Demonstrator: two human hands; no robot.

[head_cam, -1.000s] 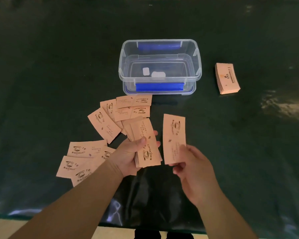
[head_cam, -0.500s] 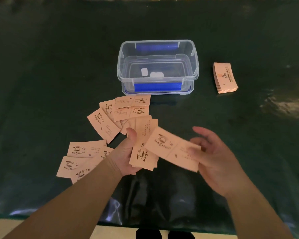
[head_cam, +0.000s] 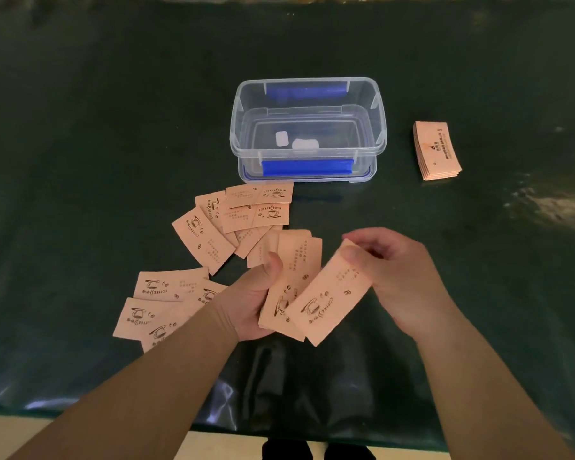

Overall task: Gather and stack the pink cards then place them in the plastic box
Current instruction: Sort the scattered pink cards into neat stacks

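Note:
My left hand (head_cam: 251, 302) grips a small fan of pink cards (head_cam: 296, 277), thumb pressed on top. My right hand (head_cam: 399, 277) pinches the upper end of one pink card (head_cam: 332, 295) and lays it slanted over that fan. Several loose pink cards (head_cam: 243, 220) lie overlapping on the dark green table just before the plastic box. More loose cards (head_cam: 160, 300) lie at the left, partly hidden by my left forearm. The clear plastic box (head_cam: 307, 127) with blue clips stands open behind them, holding only two small white pieces.
A neat stack of pink cards (head_cam: 437, 149) lies to the right of the box. The dark green table cover (head_cam: 80, 144) has a shiny crease near the front edge. The floor and dark shoes show below the table's front edge.
My right hand swung its single card from upright beside the fan to slanted across it, moving left and closer to my left hand. The fan in my left hand tilted slightly.

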